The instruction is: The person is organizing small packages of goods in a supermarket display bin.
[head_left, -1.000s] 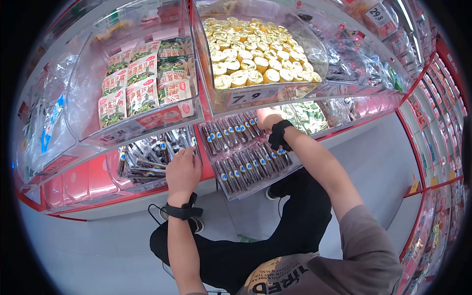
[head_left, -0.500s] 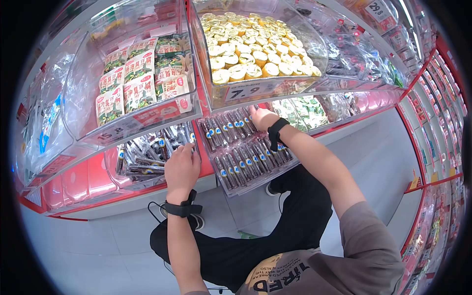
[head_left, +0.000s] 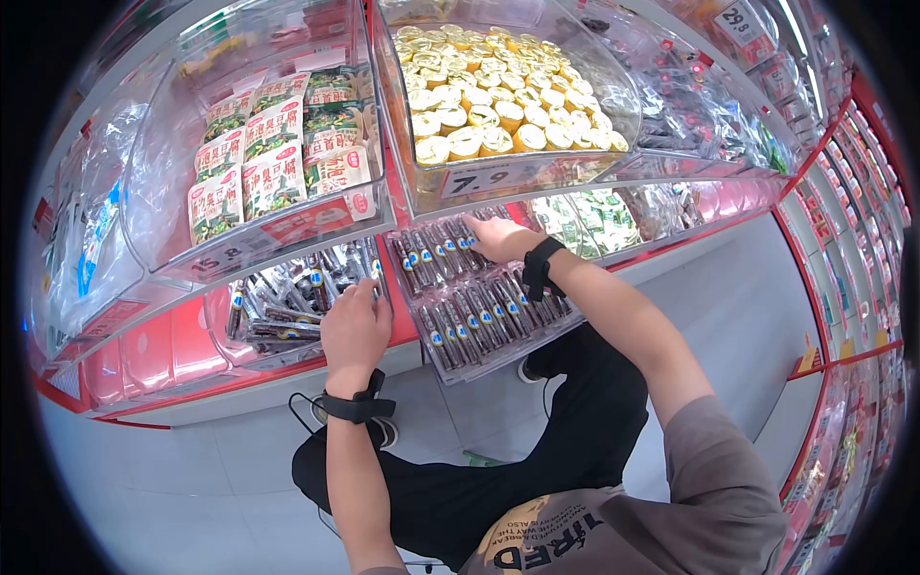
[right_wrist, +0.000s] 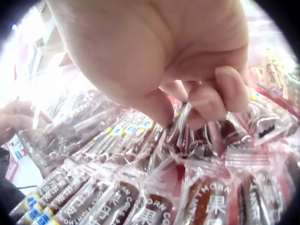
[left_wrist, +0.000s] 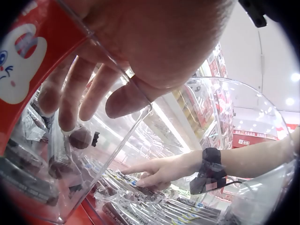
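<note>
My right hand (head_left: 502, 240) is over the back row of wrapped hawthorn rolls (head_left: 431, 254), standing side by side in a clear bin. In the right wrist view, its thumb and bent fingers pinch a dark roll packet (right_wrist: 180, 126), while the last fingers curl in. A front row of the same rolls (head_left: 484, 321) lies nearer me. My left hand (head_left: 356, 328) rests at the right corner of another clear bin, where similar packets (head_left: 287, 311) lie jumbled. Seen through the bin's wall (left_wrist: 136, 124), its relaxed fingers (left_wrist: 89, 96) hang over the packets, holding none.
Above hang clear bins: tofu snack packets (head_left: 273, 144) on the left, gold-topped cups (head_left: 498, 101) behind a 7.9 price tag (head_left: 479, 180). Green-and-white packets (head_left: 594, 225) lie right of my right hand. My knees (head_left: 613, 383) are below the shelf edge.
My right hand has moved left along the back row from its right end. My left hand has stayed at the bin's corner. The view has tilted slightly.
</note>
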Action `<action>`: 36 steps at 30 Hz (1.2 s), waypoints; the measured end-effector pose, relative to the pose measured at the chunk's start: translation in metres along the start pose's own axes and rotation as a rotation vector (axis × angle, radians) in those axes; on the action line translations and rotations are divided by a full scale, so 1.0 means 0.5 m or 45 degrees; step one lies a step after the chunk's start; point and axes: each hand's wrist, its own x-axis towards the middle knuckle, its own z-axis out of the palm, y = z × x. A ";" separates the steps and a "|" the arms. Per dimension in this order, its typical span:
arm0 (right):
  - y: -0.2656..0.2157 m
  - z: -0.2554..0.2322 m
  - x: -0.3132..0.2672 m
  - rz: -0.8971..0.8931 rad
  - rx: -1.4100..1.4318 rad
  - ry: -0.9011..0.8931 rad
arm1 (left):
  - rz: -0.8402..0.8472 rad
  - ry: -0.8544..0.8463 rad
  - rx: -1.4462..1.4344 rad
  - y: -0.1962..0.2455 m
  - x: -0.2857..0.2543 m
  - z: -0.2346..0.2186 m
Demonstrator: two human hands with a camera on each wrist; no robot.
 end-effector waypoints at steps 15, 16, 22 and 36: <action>0.019 -0.012 -0.008 -0.002 0.098 -0.140 | -0.008 -0.047 0.027 0.006 -0.001 -0.007; 0.015 -0.015 -0.009 0.001 0.083 -0.139 | -0.006 -0.045 0.029 0.006 -0.001 -0.006; -0.004 -0.025 -0.021 0.063 0.039 -0.151 | -0.015 -0.048 0.009 0.007 0.000 -0.007; -0.002 0.072 -0.016 0.076 -0.088 0.219 | 0.025 -0.018 0.048 0.006 0.000 -0.005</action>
